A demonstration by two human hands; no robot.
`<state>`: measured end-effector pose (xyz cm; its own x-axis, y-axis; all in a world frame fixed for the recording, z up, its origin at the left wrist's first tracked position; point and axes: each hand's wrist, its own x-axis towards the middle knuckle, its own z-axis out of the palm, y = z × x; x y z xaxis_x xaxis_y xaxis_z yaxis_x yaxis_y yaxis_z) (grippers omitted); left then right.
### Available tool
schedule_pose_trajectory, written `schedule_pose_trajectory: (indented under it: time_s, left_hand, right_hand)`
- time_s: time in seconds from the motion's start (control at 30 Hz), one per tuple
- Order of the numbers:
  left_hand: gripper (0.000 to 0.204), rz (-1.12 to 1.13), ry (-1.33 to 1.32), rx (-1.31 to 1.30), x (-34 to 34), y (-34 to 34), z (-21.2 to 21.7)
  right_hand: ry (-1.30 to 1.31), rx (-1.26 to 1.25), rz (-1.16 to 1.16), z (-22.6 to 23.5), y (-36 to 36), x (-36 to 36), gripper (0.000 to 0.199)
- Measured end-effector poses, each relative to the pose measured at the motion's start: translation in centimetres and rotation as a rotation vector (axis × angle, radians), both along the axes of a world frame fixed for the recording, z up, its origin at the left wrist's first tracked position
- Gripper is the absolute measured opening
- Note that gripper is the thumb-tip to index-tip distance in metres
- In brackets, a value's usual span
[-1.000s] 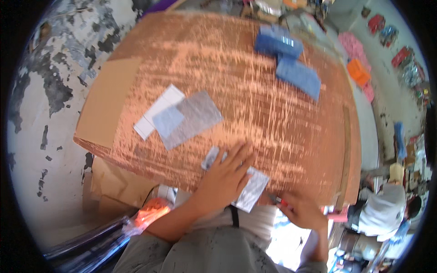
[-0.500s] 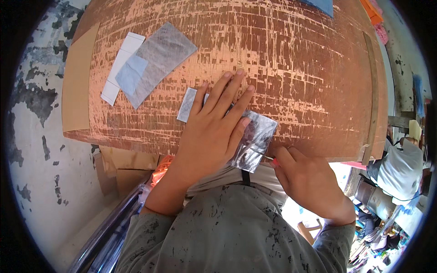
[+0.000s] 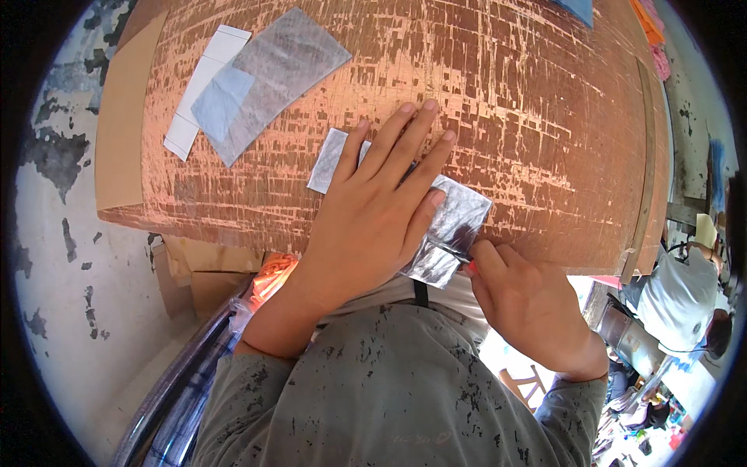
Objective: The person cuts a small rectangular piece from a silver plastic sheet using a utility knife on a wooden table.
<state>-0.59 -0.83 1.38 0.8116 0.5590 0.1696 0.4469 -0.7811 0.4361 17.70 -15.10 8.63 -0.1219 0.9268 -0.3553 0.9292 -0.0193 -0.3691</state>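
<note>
My left hand [image 3: 369, 206] lies flat, fingers spread, on a silvery, wrinkled sheet [image 3: 463, 208] at the near edge of the table. One end of the sheet shows past my fingertips on the left; its near corner overhangs the edge by my waist. In my closed right hand [image 3: 533, 303] is a red-handled tool [image 3: 471, 267] with a thin metal tip, most of its handle hidden by the fingers. The tip meets the lower part of the sheet; whether it has gone through I cannot tell.
The brown table [image 3: 529, 140] is heavily scored. At its far left lie a translucent grey sheet [image 3: 296, 58], a small light-blue piece [image 3: 222, 101] and a white strip [image 3: 204, 74]. Cardboard [image 3: 124, 132] covers the left edge. A person [image 3: 677, 292] is at the right.
The tool's tip has shifted slightly along the lower part of the sheet, with less metal showing. My view has moved a little; my left hand stays pressed on the sheet.
</note>
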Motion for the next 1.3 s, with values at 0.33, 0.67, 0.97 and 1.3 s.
schedule_pose_trajectory:
  time_s: [0.33, 0.67, 0.97, 1.3]
  left_hand:
    - [0.056, -0.002, -0.001, 0.014, 0.1, 0.1, -0.1]
    - [0.055, 0.004, -0.012, 0.011, -0.1, -0.1, -0.2]
    - [0.057, 0.006, 0.024, 0.015, 0.1, 0.0, -0.1]
    - [0.058, 0.015, 0.024, 0.059, 0.2, 0.1, -0.5]
  right_hand:
    - [0.002, -0.016, 0.006, -0.1, 0.2, 0.3, 0.016]
    - [0.019, -0.041, 0.004, -0.2, 0.1, 0.4, 0.017]
    - [0.012, -0.074, 0.008, -0.4, 0.4, 0.3, 0.015]
    - [-0.145, 0.017, 0.172, -0.4, 0.6, -0.1, 0.011]
